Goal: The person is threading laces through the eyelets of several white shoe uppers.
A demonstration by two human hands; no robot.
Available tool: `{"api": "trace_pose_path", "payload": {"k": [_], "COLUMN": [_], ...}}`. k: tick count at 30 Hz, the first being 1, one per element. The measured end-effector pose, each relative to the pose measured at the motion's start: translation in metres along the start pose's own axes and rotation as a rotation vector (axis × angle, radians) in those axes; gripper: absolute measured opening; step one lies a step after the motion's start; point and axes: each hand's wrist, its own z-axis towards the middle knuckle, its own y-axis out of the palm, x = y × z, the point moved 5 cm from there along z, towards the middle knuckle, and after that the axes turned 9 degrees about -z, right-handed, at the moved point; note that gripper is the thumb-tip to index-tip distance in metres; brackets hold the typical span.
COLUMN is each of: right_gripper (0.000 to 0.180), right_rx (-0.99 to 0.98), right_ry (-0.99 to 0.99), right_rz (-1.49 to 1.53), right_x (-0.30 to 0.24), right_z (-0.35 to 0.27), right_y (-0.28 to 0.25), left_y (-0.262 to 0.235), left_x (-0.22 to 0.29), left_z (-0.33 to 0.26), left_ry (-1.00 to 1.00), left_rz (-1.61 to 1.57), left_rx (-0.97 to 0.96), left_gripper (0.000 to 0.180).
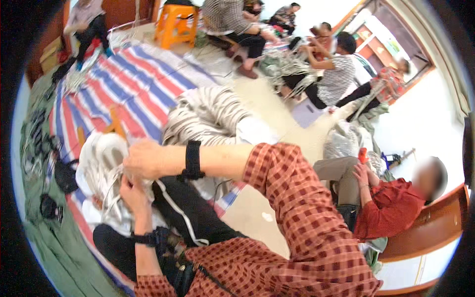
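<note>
Two hands: both are closed on the white cords [106, 185], over the lap.
Right hand [143, 159]: placed above.
Left hand [132, 190]: placed below.
Cords: trailed down-left toward the striped sheet [133, 84].

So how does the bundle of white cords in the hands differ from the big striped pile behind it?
The bundle of white cords is loose and plain white, gripped by the left hand and right hand. The striped pile is bigger, banded dark and light, heaped tight, and no hand touches it. Both lie over the striped tarp.
</note>
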Motion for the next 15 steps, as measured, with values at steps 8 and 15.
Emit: {"api": "trace_pose_path", "payload": {"k": [8, 15], "right_gripper": [0.024, 0.015], "right_rx": [0.313, 0.532], "right_ry": [1.094, 1.603], "right_rz": [0.984, -0.122], "right_x": [0.058, 0.018], "right_z": [-0.240, -0.564], "right_y": [0.012, -0.002], "left_y": [0.007, -0.002], "left_x": [0.004, -0.019], "left_z": [0.013, 0.035], "left_ry": [-0.047, -0.221], "left_rz": [-0.021, -0.101], "left_rx": [-0.062, -0.069], "left_gripper": [0.024, 0.022]}}
